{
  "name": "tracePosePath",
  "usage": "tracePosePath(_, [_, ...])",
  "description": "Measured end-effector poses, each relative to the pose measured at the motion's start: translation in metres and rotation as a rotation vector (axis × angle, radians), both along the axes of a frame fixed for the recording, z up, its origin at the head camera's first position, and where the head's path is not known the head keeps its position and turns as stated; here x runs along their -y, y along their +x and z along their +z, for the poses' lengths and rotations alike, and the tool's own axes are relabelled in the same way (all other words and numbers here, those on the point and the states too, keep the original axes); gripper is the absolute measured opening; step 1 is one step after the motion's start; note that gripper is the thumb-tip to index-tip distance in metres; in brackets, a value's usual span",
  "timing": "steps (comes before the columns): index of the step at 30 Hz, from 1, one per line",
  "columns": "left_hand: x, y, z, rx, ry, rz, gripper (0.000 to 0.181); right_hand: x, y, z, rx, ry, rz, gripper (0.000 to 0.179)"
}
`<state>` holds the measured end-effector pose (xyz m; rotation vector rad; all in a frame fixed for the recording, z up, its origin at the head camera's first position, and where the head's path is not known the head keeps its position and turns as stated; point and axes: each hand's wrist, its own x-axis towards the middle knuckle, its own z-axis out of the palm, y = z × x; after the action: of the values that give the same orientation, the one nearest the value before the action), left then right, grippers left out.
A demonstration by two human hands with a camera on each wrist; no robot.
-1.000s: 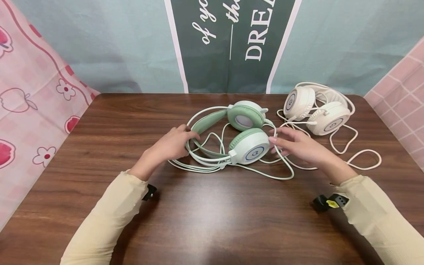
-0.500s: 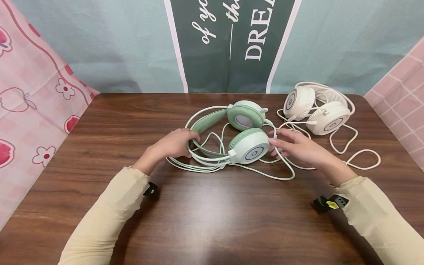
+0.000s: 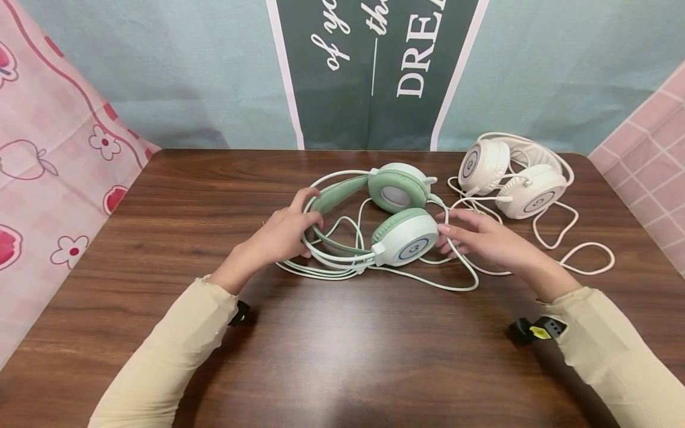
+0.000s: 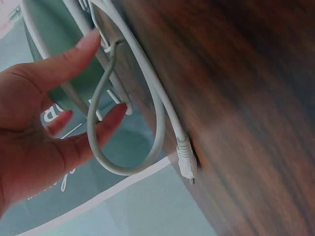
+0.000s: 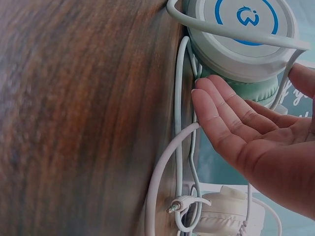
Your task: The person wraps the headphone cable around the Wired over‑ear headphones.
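White-and-green headphones [image 3: 409, 244] lie mid-table, green cushions turned toward each other. Their headband [image 3: 337, 196] points to the left. My left hand [image 3: 280, 232] grips the headband loosely, with the thumb over its inner side and the fingers spread round the outside. In the left wrist view, a cable loop and a plug [image 4: 187, 160] hang beside those fingers. My right hand [image 3: 484, 235] is at the near ear cup, its fingers extended and palm facing the headphones. The right thumb lies right at the thin cable [image 5: 283, 91] by the cup.
Cream headphones [image 3: 535, 187] with a tangled white cable [image 3: 594, 244] sit at the back right. A second plug [image 5: 182, 204] shows in the right wrist view. Behind the wooden table [image 3: 321, 345] hangs a printed curtain [image 3: 187, 89]; pink cloth borders the left.
The white-and-green headphones have shifted slightly to the right. My left hand has spread, its index finger rising along the headband. My right hand stays by the ear cup, moving a touch right.
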<state>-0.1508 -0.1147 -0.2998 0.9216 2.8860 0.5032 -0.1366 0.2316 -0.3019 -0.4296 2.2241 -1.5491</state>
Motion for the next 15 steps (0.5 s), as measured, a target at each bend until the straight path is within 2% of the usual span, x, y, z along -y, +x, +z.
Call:
tracePosePath(4, [0.001,0.001,0.0,-0.083,0.01,-0.049,0.043,0.0,0.0,0.0,0.001,-0.001,0.0,0.039])
tracePosePath(6, [0.001,0.001,0.002,-0.099,0.012,-0.068,0.043,-0.001,0.0,0.0,0.001,0.004,-0.003,0.038])
tracePosePath(9, [0.002,0.001,0.006,-0.092,0.016,-0.088,0.043,-0.002,0.0,0.0,0.002,0.011,-0.005,0.038])
tracePosePath(15, [0.001,0.003,0.012,-0.025,0.011,-0.096,0.042,-0.002,0.001,0.0,-0.002,0.014,0.005,0.035])
